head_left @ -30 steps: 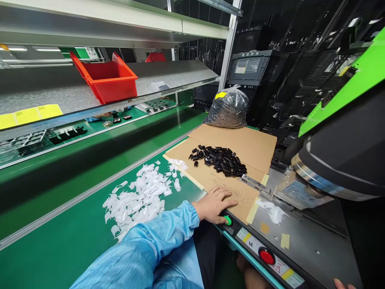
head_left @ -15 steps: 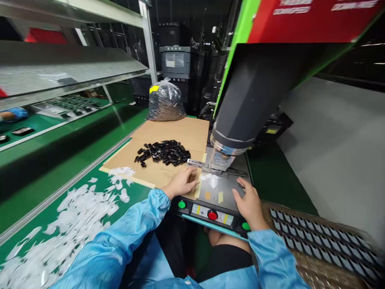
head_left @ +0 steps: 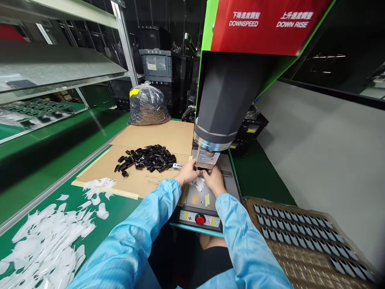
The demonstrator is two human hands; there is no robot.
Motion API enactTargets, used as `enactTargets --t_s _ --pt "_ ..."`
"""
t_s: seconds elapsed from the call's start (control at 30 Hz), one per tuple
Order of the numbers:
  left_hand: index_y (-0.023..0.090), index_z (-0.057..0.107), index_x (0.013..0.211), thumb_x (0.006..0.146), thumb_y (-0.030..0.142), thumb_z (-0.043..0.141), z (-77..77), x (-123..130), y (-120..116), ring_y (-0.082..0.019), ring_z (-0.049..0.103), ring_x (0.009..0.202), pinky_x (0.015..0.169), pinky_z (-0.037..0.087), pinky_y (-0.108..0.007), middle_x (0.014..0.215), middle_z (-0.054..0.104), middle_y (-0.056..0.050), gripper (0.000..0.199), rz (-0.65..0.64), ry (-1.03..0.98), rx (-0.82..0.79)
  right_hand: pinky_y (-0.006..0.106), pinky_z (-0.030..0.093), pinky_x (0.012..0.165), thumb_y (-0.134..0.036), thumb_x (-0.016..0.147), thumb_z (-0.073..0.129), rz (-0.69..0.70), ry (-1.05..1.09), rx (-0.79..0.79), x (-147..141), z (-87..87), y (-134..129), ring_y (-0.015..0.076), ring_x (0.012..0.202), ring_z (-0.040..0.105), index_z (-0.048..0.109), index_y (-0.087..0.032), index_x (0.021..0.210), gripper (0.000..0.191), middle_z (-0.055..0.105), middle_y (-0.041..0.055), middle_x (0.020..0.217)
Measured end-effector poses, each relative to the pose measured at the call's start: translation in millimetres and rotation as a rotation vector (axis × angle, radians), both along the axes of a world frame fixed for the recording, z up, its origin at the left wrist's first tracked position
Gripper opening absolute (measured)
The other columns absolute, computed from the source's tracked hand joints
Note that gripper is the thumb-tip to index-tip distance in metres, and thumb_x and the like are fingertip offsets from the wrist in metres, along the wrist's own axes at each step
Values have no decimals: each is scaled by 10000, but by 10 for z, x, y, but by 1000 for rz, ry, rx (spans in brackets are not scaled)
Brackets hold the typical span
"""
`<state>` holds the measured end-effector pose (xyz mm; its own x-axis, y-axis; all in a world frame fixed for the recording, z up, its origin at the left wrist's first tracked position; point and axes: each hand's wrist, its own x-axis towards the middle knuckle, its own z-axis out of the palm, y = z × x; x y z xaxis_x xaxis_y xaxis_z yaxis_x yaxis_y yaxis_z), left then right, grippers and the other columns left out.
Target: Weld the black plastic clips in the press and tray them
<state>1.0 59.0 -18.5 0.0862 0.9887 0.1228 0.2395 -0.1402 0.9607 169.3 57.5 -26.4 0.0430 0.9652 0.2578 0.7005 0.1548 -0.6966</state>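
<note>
Under the head of a press (head_left: 222,100), at its metal block (head_left: 206,157), both hands meet. My left hand (head_left: 189,172) comes in from the left with fingers closed, and my right hand (head_left: 214,180) from the right, also closed. Between the fingertips a small dark piece (head_left: 203,169) shows in part; the fingers hide the rest. Crumpled white film (head_left: 199,184) lies on the grey press base (head_left: 221,200) just below the hands. Left of them, a pile of black parts (head_left: 150,157) rests on brown cardboard (head_left: 162,134).
White film scraps (head_left: 51,237) cover the green table (head_left: 120,208) at the left. A tray of grey-faced pieces (head_left: 300,224) sits at the lower right. A red button (head_left: 200,218) is on the press front. A filled plastic bag (head_left: 148,105) stands behind the cardboard.
Both hands have moved forward and inward, from apart over the front of the press base to together at the block. The view has shifted to the right.
</note>
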Motion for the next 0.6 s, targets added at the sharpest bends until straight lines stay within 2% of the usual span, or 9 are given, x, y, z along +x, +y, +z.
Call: enactTargets --t_s 0.1,0.2,0.27,0.4,0.5,0.6 --pt "149 747 1141 803 320 889 49 -1 6 -211 715 886 913 602 -367 967 776 -67 404 -7 -65 -18 359 539 800 -327 860 649 10 164 -52 -20 80 14 251 844 694 672 -184 1084 267 747 85 936" --pt "126 760 1135 855 402 846 53 -22 -194 -206 714 834 853 607 -355 896 767 -71 402 -4 -129 -42 366 577 797 -367 878 635 47 385 -46 -11 74 -135 251 861 713 712 -190 1074 275 773 82 926" --pt "121 748 1205 870 438 832 8 -48 -470 -207 723 855 859 606 -353 926 773 -85 469 3 -198 -63 381 604 826 -386 883 643 80 553 -27 -9 9 -372 252 911 732 726 -192 1130 326 791 94 1006" --pt "139 729 1269 824 452 888 -123 -113 -1191 -212 743 913 932 602 -370 1004 787 -104 567 -28 -475 -120 411 627 943 -348 881 697 208 807 -37 -93 -125 -1077 250 1025 760 712 -204 1244 392 780 111 1197" --pt "167 729 1241 821 432 903 -189 -148 -1637 -214 758 935 958 601 -376 1008 790 -89 526 -37 -602 -151 425 614 1038 -303 909 704 272 869 -48 -207 -135 -1552 254 1137 748 700 -221 1256 356 771 106 1233" --pt "179 739 1213 822 403 906 -239 -161 -1907 -196 754 947 949 601 -352 1059 793 -92 481 10 -625 -153 442 612 1065 -289 933 703 284 873 -51 -289 -126 -1828 258 1175 739 684 -235 1272 344 762 106 1252"
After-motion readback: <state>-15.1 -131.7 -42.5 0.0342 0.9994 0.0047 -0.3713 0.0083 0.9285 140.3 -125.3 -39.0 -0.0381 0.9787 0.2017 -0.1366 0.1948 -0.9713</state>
